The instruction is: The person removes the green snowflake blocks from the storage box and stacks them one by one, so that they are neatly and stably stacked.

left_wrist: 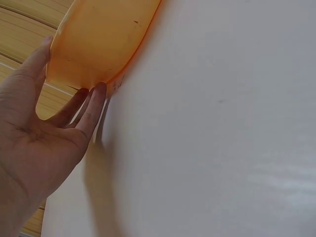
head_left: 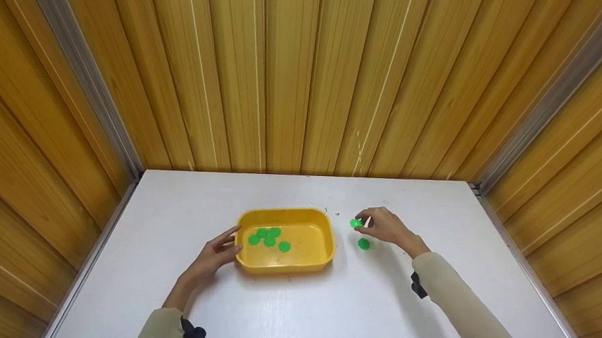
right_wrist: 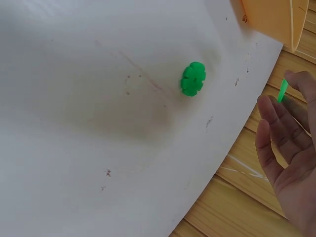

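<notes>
Resting nearly straight fingers of the left hand (head_left: 209,258) against the left end of a yellow tray (head_left: 285,269), probably to steady it, with several green discs (head_left: 270,241) inside. Pinching another disc (head_left: 355,223) by its edge in the right hand (head_left: 388,226), likely for easy release, above the tabletop (head_left: 283,317) near a loose disc (head_left: 363,244).

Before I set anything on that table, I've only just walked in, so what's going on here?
Someone's left hand touches the left end of a yellow tub on the white table, with several green discs lying in it. The right hand, out to the tub's right, pinches another green disc. One more disc lies loose on the table near that hand.
</notes>
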